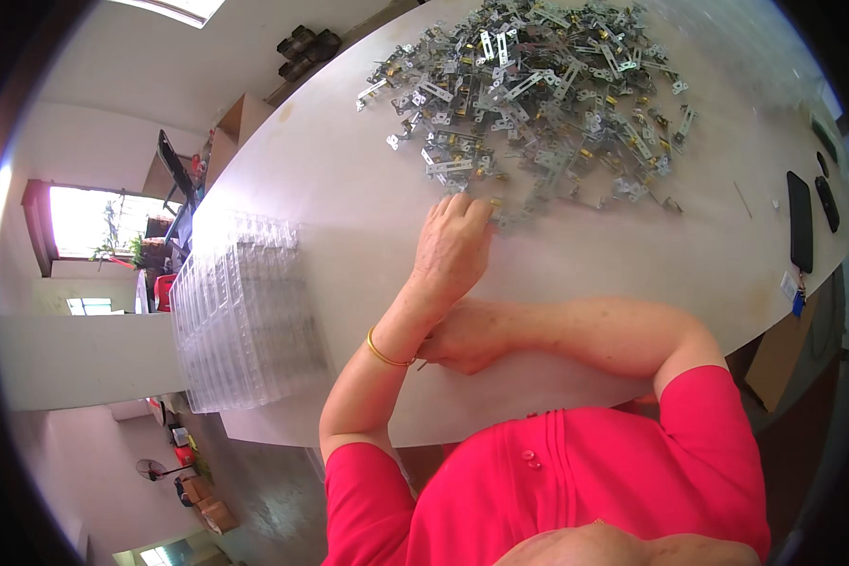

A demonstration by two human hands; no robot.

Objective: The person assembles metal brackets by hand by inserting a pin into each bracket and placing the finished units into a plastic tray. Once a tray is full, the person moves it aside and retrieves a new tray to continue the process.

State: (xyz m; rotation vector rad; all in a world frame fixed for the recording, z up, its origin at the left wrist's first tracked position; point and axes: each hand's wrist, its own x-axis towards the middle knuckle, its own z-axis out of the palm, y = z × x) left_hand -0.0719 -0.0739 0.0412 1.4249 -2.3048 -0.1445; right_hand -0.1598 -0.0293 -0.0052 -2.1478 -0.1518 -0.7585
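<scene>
A large heap of small silvery metal brackets (pixel 538 104), some with brass-coloured bits, lies spread over the far part of the white table. My left hand (pixel 455 243) reaches to the heap's near edge, back of the hand upward, fingers bent together; the fingertips and whatever is in them are hidden. A small metal part with a brass-coloured bit (pixel 497 206) lies right beside its fingers. My right hand (pixel 469 338) crosses beneath my left wrist, closed. A thin metallic end (pixel 421 366) sticks out near its hidden fingers, below the gold bracelet on my left wrist.
To the left stands a stack of clear plastic trays (pixel 250 316) at the edge of the white table (pixel 368 226). A black phone (pixel 800 222), a dark slim object (pixel 826 203) and keys with a blue tag (pixel 799 302) lie at the right. Clear plastic sheeting (pixel 745 52) covers the far right.
</scene>
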